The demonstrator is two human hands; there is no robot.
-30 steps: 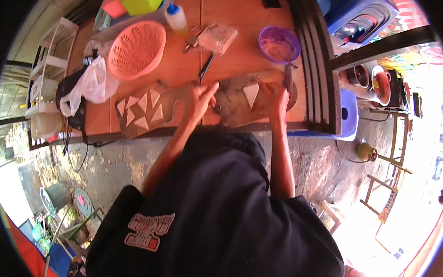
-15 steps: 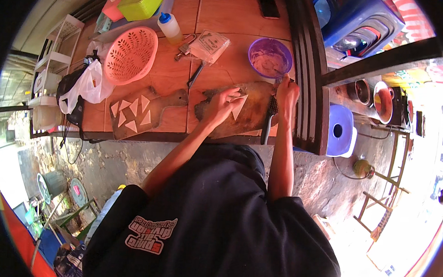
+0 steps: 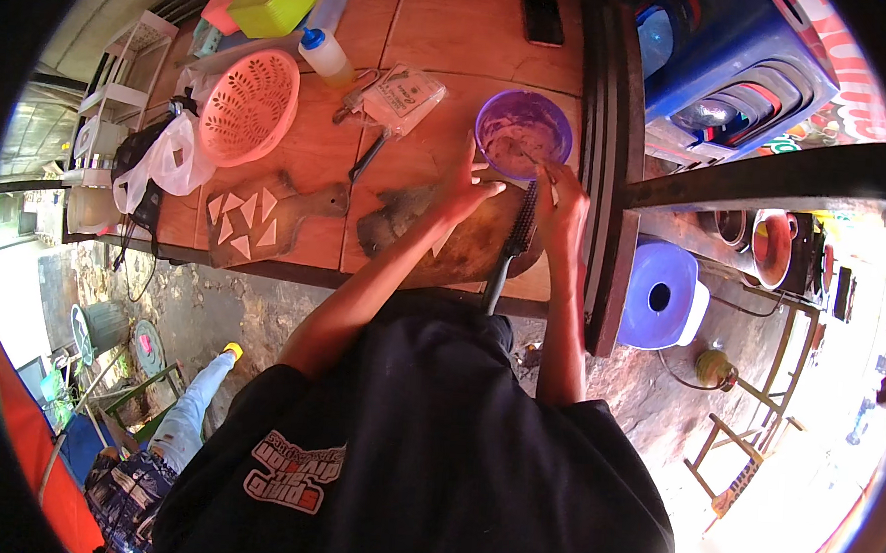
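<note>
Left hand [image 3: 458, 190]: fingers spread, nothing held. Right hand [image 3: 565, 203]: fingers pinched, seemingly on thin utensil [image 3: 535, 161]. Purple bowl [image 3: 557, 120]: just beyond fingers; we'd best steady rim, keep utensil low.

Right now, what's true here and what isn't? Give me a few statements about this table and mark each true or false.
1. The right hand pinches a thin utensil at the purple bowl. True.
2. The left hand grips the black phone. False: the left hand is spread open over the larger board; the phone lies farther away, beyond the bowl.
3. Several white triangles lie on the handled board. True.
4. The pink basket stands right of the bowl. False: the basket is to its left.
5. The squeeze bottle has a blue cap. True.
</note>
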